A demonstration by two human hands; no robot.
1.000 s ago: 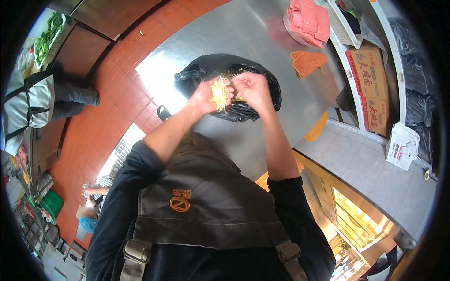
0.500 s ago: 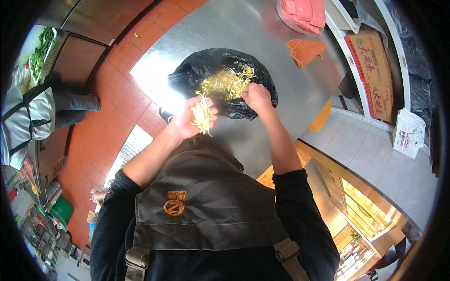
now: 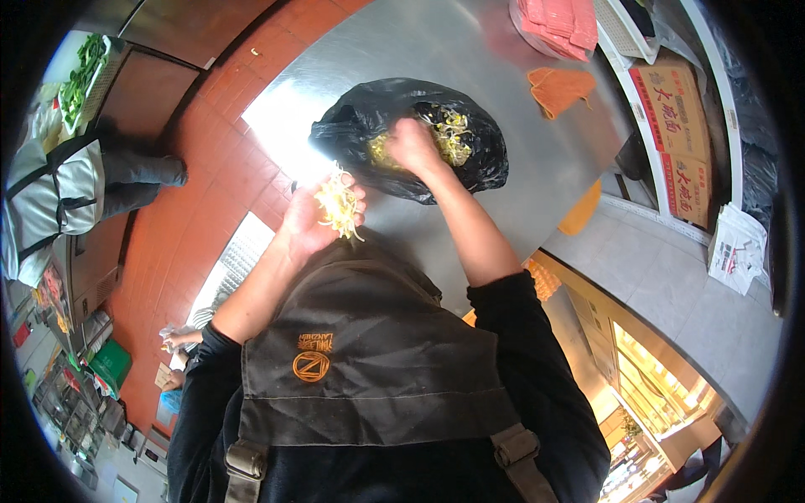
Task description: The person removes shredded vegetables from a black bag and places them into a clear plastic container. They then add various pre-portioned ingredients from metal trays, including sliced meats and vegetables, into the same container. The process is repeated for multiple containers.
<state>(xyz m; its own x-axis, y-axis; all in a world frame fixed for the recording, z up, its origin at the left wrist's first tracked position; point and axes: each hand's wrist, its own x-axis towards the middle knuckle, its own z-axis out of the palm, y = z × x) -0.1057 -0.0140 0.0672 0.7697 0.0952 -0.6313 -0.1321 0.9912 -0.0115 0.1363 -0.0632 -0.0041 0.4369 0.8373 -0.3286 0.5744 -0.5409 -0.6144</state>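
My left hand (image 3: 303, 221) is cupped around a bunch of pale bean sprouts (image 3: 339, 204), their yellow heads and white stems spilling past the fingers. It is held off the near left side of a crumpled black plastic bag (image 3: 352, 126). Inside the bag's open mouth lie more bean sprouts (image 3: 454, 144). Over them is my right hand (image 3: 412, 144), reaching down into the bag; its fingers are blurred and partly out of sight, so what they hold cannot be seen. The bag rests on a steel table (image 3: 537, 159).
On the table's far right are a tub of pink packets (image 3: 558, 25) and an orange cloth (image 3: 560, 90). Shelving with cardboard boxes (image 3: 677, 138) stands to the right. At the left, another person (image 3: 63, 197) stands by a crate of green vegetables (image 3: 82, 80).
My right hand has moved left from the bag's right edge to above the sprouts in its middle. My left hand has shifted slightly left, still with its bunch. The view has shifted a little.
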